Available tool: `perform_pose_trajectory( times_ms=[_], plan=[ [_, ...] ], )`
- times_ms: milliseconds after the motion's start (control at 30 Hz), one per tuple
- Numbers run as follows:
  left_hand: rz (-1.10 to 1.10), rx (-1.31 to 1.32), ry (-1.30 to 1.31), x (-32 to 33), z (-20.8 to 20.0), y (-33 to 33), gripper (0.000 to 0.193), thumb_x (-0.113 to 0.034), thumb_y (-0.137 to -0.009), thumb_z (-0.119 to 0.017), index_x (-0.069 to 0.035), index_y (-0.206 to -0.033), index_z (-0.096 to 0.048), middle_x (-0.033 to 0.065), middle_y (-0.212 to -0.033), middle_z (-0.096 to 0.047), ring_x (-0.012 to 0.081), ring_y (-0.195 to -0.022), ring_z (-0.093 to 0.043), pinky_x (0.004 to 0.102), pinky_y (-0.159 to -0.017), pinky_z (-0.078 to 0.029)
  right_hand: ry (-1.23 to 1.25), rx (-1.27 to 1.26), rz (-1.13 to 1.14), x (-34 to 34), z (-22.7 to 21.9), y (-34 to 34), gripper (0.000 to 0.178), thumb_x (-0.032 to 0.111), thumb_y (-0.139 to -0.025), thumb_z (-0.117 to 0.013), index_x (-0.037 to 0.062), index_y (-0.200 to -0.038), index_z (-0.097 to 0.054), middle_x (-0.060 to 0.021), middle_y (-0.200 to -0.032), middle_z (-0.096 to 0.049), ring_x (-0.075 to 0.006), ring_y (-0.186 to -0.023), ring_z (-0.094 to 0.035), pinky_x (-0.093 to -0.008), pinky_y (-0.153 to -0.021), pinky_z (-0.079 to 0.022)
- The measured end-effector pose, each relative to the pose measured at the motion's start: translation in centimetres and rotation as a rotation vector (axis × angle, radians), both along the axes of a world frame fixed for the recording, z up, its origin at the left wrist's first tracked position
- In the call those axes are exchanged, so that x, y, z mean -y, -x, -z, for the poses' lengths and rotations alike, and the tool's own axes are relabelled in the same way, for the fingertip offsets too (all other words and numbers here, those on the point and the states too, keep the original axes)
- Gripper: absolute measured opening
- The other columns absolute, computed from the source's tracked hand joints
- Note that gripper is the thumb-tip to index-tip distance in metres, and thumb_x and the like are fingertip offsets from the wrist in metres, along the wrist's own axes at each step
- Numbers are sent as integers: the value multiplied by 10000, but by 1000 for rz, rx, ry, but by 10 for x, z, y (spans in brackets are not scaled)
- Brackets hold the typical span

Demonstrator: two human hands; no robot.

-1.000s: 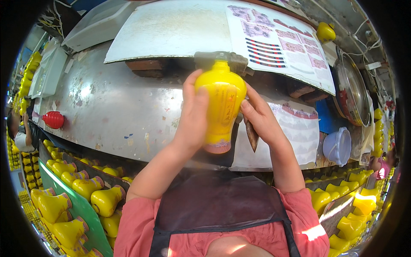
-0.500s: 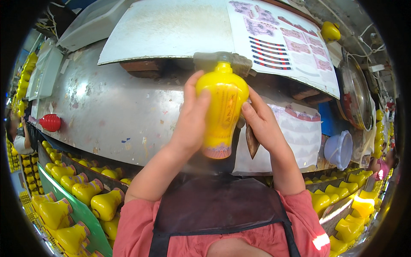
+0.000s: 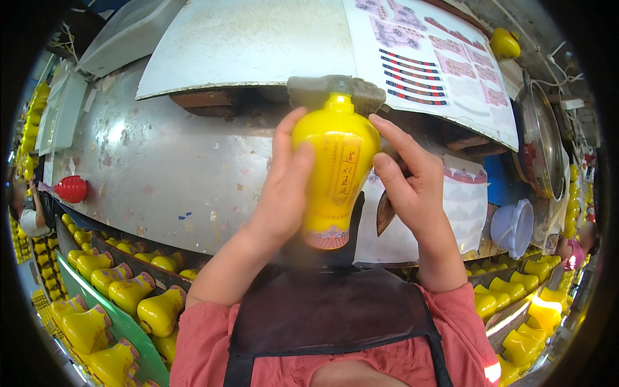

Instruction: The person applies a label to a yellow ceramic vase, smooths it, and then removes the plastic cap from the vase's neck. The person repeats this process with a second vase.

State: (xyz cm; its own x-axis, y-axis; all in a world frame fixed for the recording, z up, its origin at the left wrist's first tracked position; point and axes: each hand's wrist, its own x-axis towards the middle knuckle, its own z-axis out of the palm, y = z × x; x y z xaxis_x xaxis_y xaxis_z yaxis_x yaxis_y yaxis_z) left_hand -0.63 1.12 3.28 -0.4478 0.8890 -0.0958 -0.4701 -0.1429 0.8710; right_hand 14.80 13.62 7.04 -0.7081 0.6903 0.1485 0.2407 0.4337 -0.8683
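Observation:
I hold a glossy yellow ceramic bottle upright in front of me, its narrow neck pushed up under a grey pad on the machine above. My left hand wraps the bottle's left side, thumb on its front. My right hand presses flat against its right side, fingers pointing up. The bottle's base has a pink patterned band and its front carries a printed label strip. Its mouth is hidden under the pad.
A curved metal machine housing with a red knob stands behind. Rows of yellow bottles lie on a conveyor at left and right. Printed sheets hang above; a pale plastic bowl sits at right.
The bottle has been lifted higher, so its neck now sits under the grey pad. Both hands rose with it and keep the same hold.

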Motion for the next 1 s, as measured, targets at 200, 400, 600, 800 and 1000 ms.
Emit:
perform_pose_trajectory(
  times_ms=[200,400,600,800,1000],
  plan=[
    [7,-89,-7,0,5,2,497,-256,-1133,-377,-113,-1589,-237,137,-1432,-503,199,-1266,-520,353,-1087,-431,-376,-6,-124,3,4,-3,485,63,-867,-737,153,-1342,-705,-101,-716,-591,-256,-577,-581,-358,-558,-480],
    [-11,-95,4,1,14,3,499,-268,-1131,-376,-111,-1588,-250,143,-1441,-505,215,-1273,-535,364,-1093,-436,-192,-1,-79,9,4,1,485,92,-874,-744,159,-1352,-694,-150,-850,-700,-277,-642,-658,-360,-609,-530],
    [187,406,-119,-2,9,13,627,-494,-1135,-319,-83,-1603,-256,128,-1546,-466,252,-1360,-531,417,-1146,-419,-186,49,-82,12,-5,-2,538,55,-913,-708,84,-1442,-615,-54,-861,-709,-56,-566,-563,-239,-564,-469],
    [-17,88,35,26,-18,6,700,-589,-1111,-286,-94,-1606,-307,103,-1560,-450,226,-1427,-435,392,-1188,-332,141,138,49,2,-6,-7,537,263,-980,-674,88,-1477,-568,-108,-742,-635,-125,-613,-585,-285,-607,-482],
    [-80,-110,41,20,-8,5,690,-514,-1127,-331,-81,-1643,-184,120,-1588,-393,236,-1443,-403,402,-1205,-312,14,27,65,21,9,-6,560,241,-966,-673,79,-1489,-556,-95,-746,-628,-112,-586,-540,-279,-591,-471]
  ],
)
